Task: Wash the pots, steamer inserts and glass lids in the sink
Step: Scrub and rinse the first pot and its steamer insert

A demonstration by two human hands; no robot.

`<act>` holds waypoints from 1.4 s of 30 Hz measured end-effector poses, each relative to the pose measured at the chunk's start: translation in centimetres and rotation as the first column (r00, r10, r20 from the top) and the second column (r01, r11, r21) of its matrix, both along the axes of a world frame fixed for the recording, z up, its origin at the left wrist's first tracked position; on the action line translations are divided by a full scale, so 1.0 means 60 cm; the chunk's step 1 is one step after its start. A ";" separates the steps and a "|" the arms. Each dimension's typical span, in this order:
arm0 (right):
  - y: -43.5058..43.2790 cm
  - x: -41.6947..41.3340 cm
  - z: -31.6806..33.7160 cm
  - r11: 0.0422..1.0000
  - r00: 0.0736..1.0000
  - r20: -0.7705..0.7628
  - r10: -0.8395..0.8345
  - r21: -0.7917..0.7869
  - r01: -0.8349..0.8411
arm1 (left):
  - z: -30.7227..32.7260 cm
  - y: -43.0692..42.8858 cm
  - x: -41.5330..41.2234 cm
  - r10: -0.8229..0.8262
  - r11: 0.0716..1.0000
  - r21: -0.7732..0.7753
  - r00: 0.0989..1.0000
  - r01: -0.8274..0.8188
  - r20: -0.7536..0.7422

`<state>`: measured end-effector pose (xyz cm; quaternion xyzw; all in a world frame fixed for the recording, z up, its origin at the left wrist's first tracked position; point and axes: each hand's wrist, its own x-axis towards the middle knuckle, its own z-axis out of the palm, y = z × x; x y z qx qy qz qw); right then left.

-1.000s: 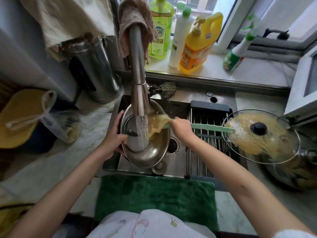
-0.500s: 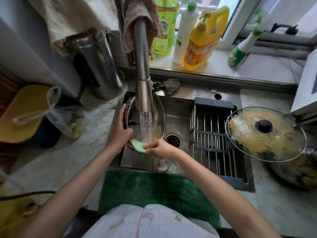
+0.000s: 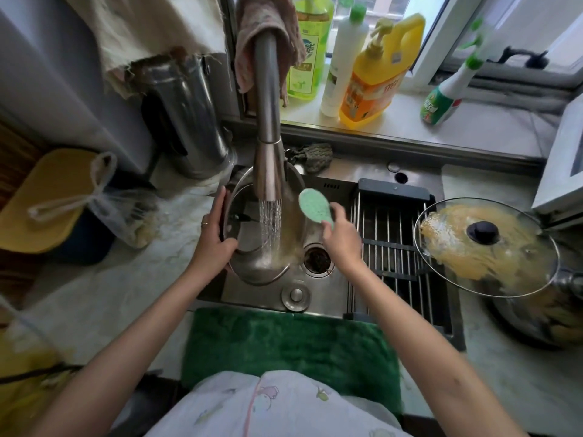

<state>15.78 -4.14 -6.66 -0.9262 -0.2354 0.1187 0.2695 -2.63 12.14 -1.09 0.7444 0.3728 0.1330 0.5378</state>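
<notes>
We see a pale marble counter (image 3: 79,298) below a window sill, steel sink (image 3: 325,294) sunk in it. Residue-smeared glass lid (image 3: 492,247) right, atop a pot. Steel pot (image 3: 268,247) tilted under running tap (image 3: 268,121); left hand (image 3: 214,238) fingers clamped on its rim. Right hand (image 3: 342,238) fingers grip a green brush (image 3: 315,205).

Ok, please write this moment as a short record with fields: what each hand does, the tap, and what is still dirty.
left hand: left hand grips the rim of the steel pot, tilted in the sink
right hand: right hand holds the green scrubber, raised beside the pot, not touching it
tap: faucet runs; water falls into the pot
still dirty: glass lid smeared yellow, resting on another pot on the counter to the right
rack: drain rack over the right side of the sink
</notes>
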 end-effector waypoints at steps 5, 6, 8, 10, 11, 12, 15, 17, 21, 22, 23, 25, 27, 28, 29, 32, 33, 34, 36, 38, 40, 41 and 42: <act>-0.022 0.008 0.042 0.930 0.951 -0.166 -0.260 0.223 0.293 | 0.013 -0.013 -0.006 -0.122 0.962 0.227 0.982 0.152 -0.143; -0.027 0.010 0.045 0.932 0.942 -0.206 -0.266 0.195 0.306 | 0.014 -0.016 -0.007 -0.128 0.952 0.256 0.979 0.166 -0.160; -0.033 0.006 0.038 0.952 0.936 -0.245 -0.253 0.112 0.286 | 0.011 -0.022 -0.011 -0.115 0.935 0.314 0.978 0.165 -0.173; -0.035 -0.003 0.020 0.961 0.927 -0.279 -0.251 0.040 0.272 | 0.010 -0.026 -0.016 -0.071 0.949 0.296 0.986 0.113 -0.149; -0.034 -0.009 0.009 0.962 0.917 -0.303 -0.258 0.006 0.273 | 0.005 -0.024 -0.018 -0.037 0.964 0.257 0.993 0.064 -0.109; -0.034 -0.013 -0.002 0.962 0.904 -0.337 -0.264 -0.028 0.271 | 0.002 -0.021 -0.019 0.009 0.982 0.190 0.999 0.000 -0.049; -0.026 -0.029 -0.024 0.957 0.808 -0.524 -0.269 -0.047 0.288 | -0.006 -0.006 -0.027 0.181 0.976 -0.141 0.976 -0.164 0.120; -0.023 -0.037 -0.029 0.939 0.746 -0.617 -0.253 0.028 0.342 | -0.004 -0.003 -0.033 0.287 0.912 -0.336 0.951 -0.234 0.117; -0.032 -0.042 -0.009 0.888 0.596 -0.790 -0.141 0.165 0.430 | -0.008 -0.013 -0.041 0.326 0.853 -0.473 0.933 -0.222 0.150; -0.033 -0.041 -0.004 0.880 0.546 -0.833 -0.094 0.187 0.436 | -0.007 -0.015 -0.041 0.324 0.834 -0.515 0.931 -0.197 0.167; -0.034 -0.040 0.006 0.870 0.499 -0.865 -0.055 0.204 0.448 | -0.008 -0.014 -0.040 0.323 0.808 -0.564 0.930 -0.173 0.177; -0.034 -0.039 0.026 0.824 0.453 -0.891 -0.027 0.237 0.515 | -0.010 -0.014 -0.036 0.325 0.759 -0.635 0.929 -0.145 0.177; -0.034 -0.036 0.056 0.797 0.523 -0.850 -0.066 0.271 0.540 | -0.009 -0.013 -0.030 0.325 0.711 -0.690 0.934 -0.138 0.148; -0.034 -0.033 0.075 0.800 0.607 -0.787 -0.109 0.294 0.524 | -0.011 -0.012 -0.027 0.302 0.689 -0.716 0.943 -0.113 0.141; -0.035 -0.030 0.097 0.814 0.701 -0.696 -0.155 0.312 0.490 | -0.013 -0.013 -0.023 0.278 0.665 -0.741 0.952 -0.093 0.130; -0.047 -0.021 0.148 0.859 0.859 -0.449 -0.245 0.311 0.407 | -0.022 -0.023 -0.007 0.205 0.629 -0.776 0.972 -0.039 0.117; -0.053 -0.017 0.162 0.874 0.887 -0.386 -0.255 0.301 0.382 | -0.023 -0.029 -0.003 0.173 0.625 -0.780 0.977 -0.012 0.123; -0.059 -0.013 0.174 0.886 0.908 -0.329 -0.258 0.295 0.358 | -0.026 -0.034 0.002 0.138 0.625 -0.781 0.981 0.020 0.136; -0.069 -0.008 0.196 0.905 0.939 -0.224 -0.262 0.282 0.319 | -0.028 -0.043 0.011 0.078 0.598 -0.796 0.982 0.092 0.173; -0.077 -0.007 0.210 0.922 0.955 -0.123 -0.270 0.253 0.293 | -0.029 -0.045 0.020 0.076 0.575 -0.809 0.977 0.122 0.201; -0.084 -0.009 0.216 0.933 0.962 -0.045 -0.270 0.235 0.273 | -0.027 -0.048 0.030 0.058 0.595 -0.790 0.972 0.148 0.226; -0.086 -0.010 0.216 0.934 0.961 -0.025 -0.275 0.230 0.274 | -0.025 -0.049 0.034 0.043 0.605 -0.781 0.972 0.158 0.229; -0.088 -0.010 0.219 0.934 0.958 -0.014 -0.286 0.220 0.282 | -0.024 -0.051 0.039 0.024 0.615 -0.771 0.973 0.165 0.228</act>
